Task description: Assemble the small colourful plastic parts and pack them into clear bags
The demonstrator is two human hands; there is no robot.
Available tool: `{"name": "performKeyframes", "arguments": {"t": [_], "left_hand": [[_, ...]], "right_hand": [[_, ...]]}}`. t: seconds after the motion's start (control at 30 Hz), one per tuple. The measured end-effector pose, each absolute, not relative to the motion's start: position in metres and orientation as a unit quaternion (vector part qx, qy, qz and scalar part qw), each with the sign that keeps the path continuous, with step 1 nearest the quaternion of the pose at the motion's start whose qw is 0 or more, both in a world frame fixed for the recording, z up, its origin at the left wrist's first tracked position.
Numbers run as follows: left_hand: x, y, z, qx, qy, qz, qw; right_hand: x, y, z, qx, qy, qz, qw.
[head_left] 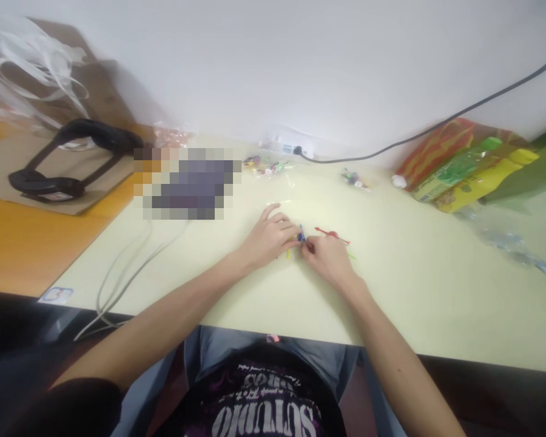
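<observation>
Both hands meet over the middle of the pale yellow table [273, 303]. A small blue plastic piece [301, 233] is pinched between the thumb and fingers of my left hand [273, 238]. My right hand [328, 258] is closed at the near side of the same piece, its fingertips touching it. Just beyond the right hand lies a thin red plastic piece [333, 234] with pointed ends. A bit of yellow plastic [288, 254] shows under the left fingers, and a green sliver [352, 257] pokes out beside the right hand. The exact shape of the blue piece is partly hidden.
Several small colourful pieces [273, 168] lie near the wall, with another cluster [355, 179] to their right. A pixelated dark object [193, 185] and white cables [131, 279] are at left. Bottle-shaped packs [473, 176] and crumpled clear plastic [509, 240] lie right.
</observation>
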State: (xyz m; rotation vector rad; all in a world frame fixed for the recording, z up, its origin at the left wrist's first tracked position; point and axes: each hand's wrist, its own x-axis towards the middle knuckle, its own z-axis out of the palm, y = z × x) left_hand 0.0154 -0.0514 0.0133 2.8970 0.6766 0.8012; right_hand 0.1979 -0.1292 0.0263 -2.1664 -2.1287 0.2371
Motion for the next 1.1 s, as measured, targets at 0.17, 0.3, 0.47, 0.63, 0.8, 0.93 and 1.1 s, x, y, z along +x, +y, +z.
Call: {"name": "performKeyframes", "arguments": {"t": [0.17, 0.3, 0.47, 0.63, 0.8, 0.93, 1.1], "left_hand": [[0.016, -0.052, 0.009, 0.94, 0.232, 0.247, 0.025], [0.014, -0.051, 0.011, 0.94, 0.237, 0.243, 0.03], [0.013, -0.052, 0.015, 0.944, 0.228, 0.233, 0.047], [0.012, -0.051, 0.02, 0.935, 0.222, 0.267, 0.078], [0.011, -0.049, 0.023, 0.921, 0.211, 0.312, 0.103], [0.01, -0.048, 0.022, 0.913, 0.203, 0.333, 0.122], [0.009, -0.048, 0.023, 0.899, 0.201, 0.369, 0.124]], "right_hand": [[0.201, -0.13, 0.025, -0.698, -0.707, 0.096, 0.063], [0.204, -0.131, 0.025, -0.684, -0.715, 0.118, 0.087], [0.207, -0.13, 0.026, -0.675, -0.713, 0.131, 0.141], [0.227, -0.126, 0.029, -0.71, -0.659, 0.037, 0.245], [0.25, -0.126, 0.018, -0.722, -0.659, -0.054, 0.202], [0.253, -0.125, 0.01, -0.723, -0.673, 0.007, 0.155], [0.25, -0.12, 0.012, -0.724, -0.662, 0.064, 0.18]]}}
